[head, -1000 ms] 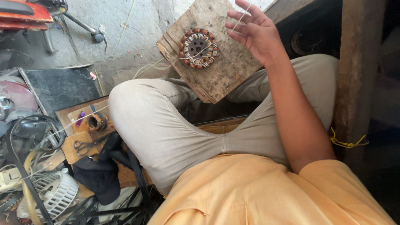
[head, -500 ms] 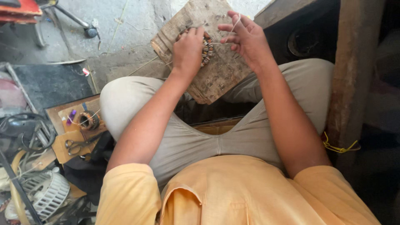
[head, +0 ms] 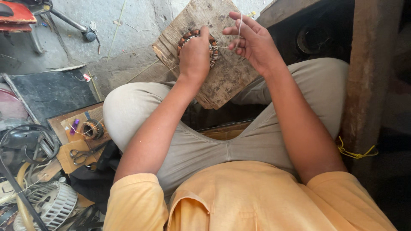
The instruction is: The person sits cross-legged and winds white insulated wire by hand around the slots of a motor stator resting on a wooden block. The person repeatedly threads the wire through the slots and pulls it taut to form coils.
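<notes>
A ring-shaped copper-wound coil (head: pixel 212 46) lies on a worn wooden board (head: pixel 227 77) propped on my knees. My left hand (head: pixel 195 53) is pressed down over the coil, covering most of it. My right hand (head: pixel 252 40) is raised just right of the coil, its fingers pinching a thin white thread (head: pixel 239 26) that runs down toward the coil.
At the left lie scissors (head: pixel 81 155), a second small coil (head: pixel 91 129), a purple marker (head: pixel 74 126), a dark slate (head: pixel 49 92), a white fan guard (head: pixel 51 205) and cables. A wooden post (head: pixel 370 72) with a yellow tie (head: pixel 355 152) stands at the right.
My left hand came into view and settled on the coil. My right hand stayed beside it, now pulling the thread upward. The view has shifted slightly.
</notes>
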